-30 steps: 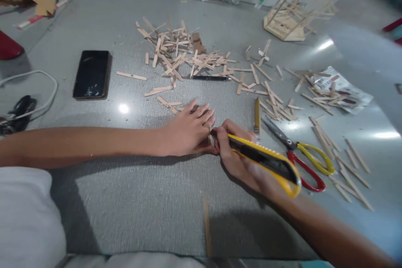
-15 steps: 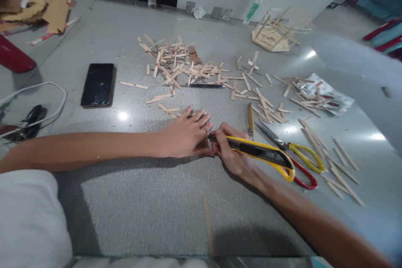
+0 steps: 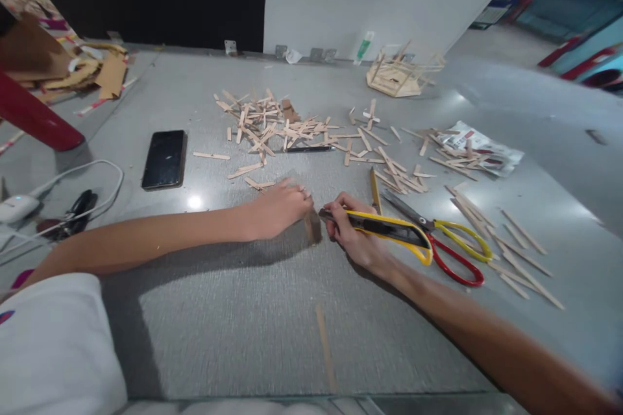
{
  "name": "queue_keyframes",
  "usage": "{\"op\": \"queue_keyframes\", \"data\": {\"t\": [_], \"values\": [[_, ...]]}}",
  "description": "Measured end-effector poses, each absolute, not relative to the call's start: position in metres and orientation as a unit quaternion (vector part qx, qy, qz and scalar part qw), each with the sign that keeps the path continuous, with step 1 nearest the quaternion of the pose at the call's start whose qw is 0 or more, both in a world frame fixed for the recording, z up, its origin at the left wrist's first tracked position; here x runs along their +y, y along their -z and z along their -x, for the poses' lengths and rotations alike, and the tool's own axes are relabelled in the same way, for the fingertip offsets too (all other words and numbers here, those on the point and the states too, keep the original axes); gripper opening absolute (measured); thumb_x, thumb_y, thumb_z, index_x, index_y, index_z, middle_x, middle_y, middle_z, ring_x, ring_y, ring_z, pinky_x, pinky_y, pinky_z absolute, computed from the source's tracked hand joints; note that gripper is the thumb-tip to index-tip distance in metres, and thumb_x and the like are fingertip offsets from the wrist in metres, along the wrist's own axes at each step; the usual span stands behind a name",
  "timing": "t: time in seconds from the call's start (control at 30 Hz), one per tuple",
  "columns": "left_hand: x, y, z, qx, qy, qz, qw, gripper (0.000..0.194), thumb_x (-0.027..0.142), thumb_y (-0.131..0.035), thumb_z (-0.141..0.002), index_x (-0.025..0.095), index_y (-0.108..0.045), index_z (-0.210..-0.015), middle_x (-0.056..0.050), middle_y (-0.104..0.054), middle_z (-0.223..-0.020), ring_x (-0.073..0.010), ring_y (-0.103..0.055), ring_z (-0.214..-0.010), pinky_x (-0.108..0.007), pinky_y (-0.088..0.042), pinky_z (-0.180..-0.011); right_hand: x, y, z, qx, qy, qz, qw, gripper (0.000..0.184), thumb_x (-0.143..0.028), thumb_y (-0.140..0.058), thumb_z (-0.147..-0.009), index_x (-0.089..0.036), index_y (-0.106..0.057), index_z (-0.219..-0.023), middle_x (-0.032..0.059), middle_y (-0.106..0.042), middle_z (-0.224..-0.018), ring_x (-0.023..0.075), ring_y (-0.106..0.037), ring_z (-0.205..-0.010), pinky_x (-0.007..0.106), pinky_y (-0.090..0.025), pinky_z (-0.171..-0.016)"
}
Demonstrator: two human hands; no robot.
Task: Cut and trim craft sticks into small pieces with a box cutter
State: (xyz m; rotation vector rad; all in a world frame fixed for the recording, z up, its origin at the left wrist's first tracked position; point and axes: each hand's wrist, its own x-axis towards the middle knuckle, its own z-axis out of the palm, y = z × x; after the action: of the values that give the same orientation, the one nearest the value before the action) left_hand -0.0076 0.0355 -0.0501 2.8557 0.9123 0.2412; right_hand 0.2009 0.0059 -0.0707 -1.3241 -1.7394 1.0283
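My right hand (image 3: 354, 233) is wrapped round a yellow and black utility knife (image 3: 389, 228), its blade end pointing left toward my other hand. Just left of the knife tip, my left hand (image 3: 285, 207) rests low over the table with fingers curled in. A blurred brownish piece (image 3: 313, 227) shows below its fingertips; I cannot tell what it is. One flat wooden stick (image 3: 325, 347) lies alone near the front edge. Scissors (image 3: 433, 227) with one yellow and one red handle lie right of the knife, beside a slim yellow cutter (image 3: 374, 189).
Wooden sticks (image 3: 263, 120) lie heaped at the back, with more (image 3: 516, 246) at the right by a plastic packet (image 3: 487, 149). A stick-built frame (image 3: 396, 78) stands behind. Left are a phone (image 3: 164, 159), a white cable (image 3: 119, 178) and cardboard scraps (image 3: 111, 74).
My left hand has gone from lying flat with fingers spread to curled fingers, drawn slightly left. The knife stays in my right hand, nearly in place. The camera view has shifted.
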Motion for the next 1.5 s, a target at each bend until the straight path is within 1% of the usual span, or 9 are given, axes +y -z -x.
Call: {"op": "queue_keyframes", "data": {"t": [0.27, 0.4, 0.63, 0.7, 0.77, 0.9, 1.0, 1.17, 1.5], "values": [[0.038, 0.023, 0.02, 0.323, -0.039, -0.945, 0.023, 0.022, 0.002, -0.045, -0.084, 0.015, -0.061, -0.091, -0.012, -0.069, -0.089, -0.0255, -0.066, -0.088, -0.038, -0.047, -0.086, 0.012, 0.071, -0.203, -0.682, -0.285, 0.513, 0.435, 0.03, -0.052, -0.054, -0.098, -0.024, -0.061, -0.106, -0.0029, -0.064, -0.067, 0.0131, -0.056, -0.052, 0.025, -0.045, -0.054], [0.045, -0.004, 0.028, 0.461, -0.056, -0.885, 0.036, 0.018, 0.007, -0.042, -0.092, 0.015, -0.058, -0.096, -0.007, -0.063, -0.07, -0.022, -0.062, -0.063, -0.035, -0.045, -0.068, 0.027, 0.074, -0.221, -0.79, -0.129, 0.484, 0.353, 0.024, -0.034, -0.051, -0.1, -0.022, -0.067, -0.112, 0.0062, -0.072, -0.09, 0.0201, -0.067, -0.076, 0.031, -0.049, -0.07], [0.045, -0.042, 0.031, 0.475, -0.186, -0.833, 0.213, 0.022, 0.024, -0.041, -0.101, 0.016, -0.061, -0.101, -0.007, -0.073, -0.085, -0.0164, -0.065, -0.066, -0.029, -0.046, -0.062, 0.047, 0.064, -0.239, -0.83, -0.045, 0.525, 0.183, 0.052, -0.01, -0.04, -0.093, -0.021, -0.052, -0.142, 0.012, -0.07, -0.113, 0.0238, -0.067, -0.093, 0.032, -0.048, -0.071], [0.042, -0.048, 0.028, 0.469, -0.206, -0.814, 0.273, 0.02, 0.026, -0.046, -0.1, 0.016, -0.063, -0.096, -0.006, -0.074, -0.082, -0.0155, -0.066, -0.066, -0.028, -0.047, -0.062, 0.049, 0.053, -0.255, -0.817, -0.026, 0.558, 0.142, 0.043, -0.01, -0.046, -0.09, -0.02, -0.061, -0.129, 0.0131, -0.07, -0.108, 0.0249, -0.067, -0.091, 0.033, -0.046, -0.072], [0.038, -0.053, 0.026, 0.467, -0.225, -0.792, 0.322, 0.017, 0.025, -0.049, -0.099, 0.016, -0.062, -0.092, -0.005, -0.074, -0.079, -0.0147, -0.067, -0.066, -0.027, -0.047, -0.062, 0.047, 0.043, -0.28, -0.794, -0.009, 0.602, 0.08, 0.02, -0.009, -0.054, -0.086, -0.019, -0.069, -0.094, 0.0147, -0.07, -0.091, 0.0255, -0.066, -0.079, 0.035, -0.042, -0.066], [0.032, -0.061, 0.025, 0.465, -0.255, -0.755, 0.385, 0.016, 0.025, -0.05, -0.099, 0.016, -0.06, -0.089, -0.003, -0.071, -0.074, -0.0121, -0.064, -0.062, -0.024, -0.045, -0.057, 0.038, 0.039, -0.329, -0.745, 0.005, 0.666, -0.025, 0.023, -0.005, -0.063, -0.077, -0.019, -0.059, -0.059, 0.0117, -0.06, -0.06, 0.0246, -0.061, -0.06, 0.037, -0.034, -0.06], [0.03, -0.063, 0.025, 0.457, -0.273, -0.75, 0.392, 0.015, 0.026, -0.052, -0.098, 0.017, -0.059, -0.089, -0.001, -0.07, -0.072, -0.0112, -0.063, -0.061, -0.023, -0.044, -0.056, 0.032, 0.044, -0.347, -0.738, 0.006, 0.67, -0.073, 0.012, -0.015, -0.062, -0.085, -0.015, -0.066, -0.074, 0.0142, -0.066, -0.074, 0.027, -0.064, -0.07, 0.036, -0.037, -0.064], [0.03, -0.065, 0.025, 0.482, -0.249, -0.748, 0.382, 0.01, 0.016, -0.052, -0.093, 0.017, -0.059, -0.085, 0.0, -0.066, -0.067, -0.01, -0.059, -0.058, -0.022, -0.043, -0.055, 0.025, 0.034, -0.337, -0.734, 0.008, 0.671, -0.104, 0.023, -0.014, -0.045, -0.096, -0.013, -0.068, -0.097, 0.0149, -0.068, -0.086, 0.0272, -0.066, -0.082, 0.034, -0.036, -0.068], [0.036, -0.053, 0.025, 0.448, -0.176, -0.745, 0.462, 0.01, 0.02, -0.049, -0.096, 0.017, -0.054, -0.089, -0.001, -0.067, -0.07, -0.0118, -0.062, -0.061, -0.024, -0.047, -0.058, 0.041, 0.026, -0.26, -0.775, 0.018, 0.632, -0.022, 0.027, -0.024, -0.041, -0.103, -0.015, -0.06, -0.12, 0.0134, -0.068, -0.109, 0.0254, -0.067, -0.094, 0.03, -0.037, -0.065]]}}
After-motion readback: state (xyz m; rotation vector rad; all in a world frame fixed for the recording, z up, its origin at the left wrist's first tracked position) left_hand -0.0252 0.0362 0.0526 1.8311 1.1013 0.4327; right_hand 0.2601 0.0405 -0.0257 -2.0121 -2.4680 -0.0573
